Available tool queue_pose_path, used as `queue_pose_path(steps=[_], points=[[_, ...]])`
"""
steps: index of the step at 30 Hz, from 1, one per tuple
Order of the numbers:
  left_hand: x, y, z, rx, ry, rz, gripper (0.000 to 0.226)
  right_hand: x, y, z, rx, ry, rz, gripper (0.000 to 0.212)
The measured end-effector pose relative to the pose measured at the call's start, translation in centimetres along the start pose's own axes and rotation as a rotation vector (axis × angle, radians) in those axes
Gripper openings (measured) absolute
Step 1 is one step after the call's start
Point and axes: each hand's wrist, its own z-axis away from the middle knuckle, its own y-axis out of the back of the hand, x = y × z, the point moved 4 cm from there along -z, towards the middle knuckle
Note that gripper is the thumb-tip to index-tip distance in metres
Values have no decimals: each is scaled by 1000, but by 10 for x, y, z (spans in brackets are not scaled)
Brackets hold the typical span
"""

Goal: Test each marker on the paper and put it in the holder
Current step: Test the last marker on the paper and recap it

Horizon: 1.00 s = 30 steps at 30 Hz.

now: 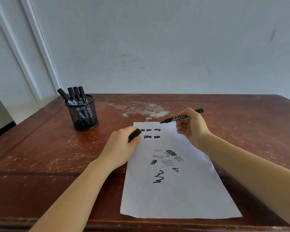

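Observation:
A white sheet of paper (177, 195) lies on the wooden table, marked with several black and grey scribbles. My right hand (192, 127) grips an uncapped black marker (179, 117), its tip pointing left just above the paper's far edge. My left hand (122, 144) holds the marker's black cap (135, 133) between thumb and fingers at the paper's upper left corner. A black mesh holder (83, 114) stands at the back left with several capped black markers (75, 96) upright in it.
The brown table (49, 156) is scratched, with a whitish worn patch (141, 108) near the back. A pale wall rises right behind it, and a white door frame stands at the left.

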Motion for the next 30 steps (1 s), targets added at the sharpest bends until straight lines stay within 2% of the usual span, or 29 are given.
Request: queue_pose_path(steps=[9, 16, 19, 24, 30], points=[[7, 2, 0, 62, -1, 98, 31, -21, -10, 12, -167, 91, 129, 15], [3, 0, 2, 98, 12, 134, 33, -25, -15, 20, -266, 129, 81, 16], [1, 1, 3, 117, 26, 135, 34, -23, -18, 21, -275, 109, 104, 20], [1, 3, 4, 127, 51, 154, 30, -19, -21, 19, -287, 94, 162, 14], [4, 3, 3, 129, 59, 147, 36, -13, -25, 18, -322, 83, 221, 11]])
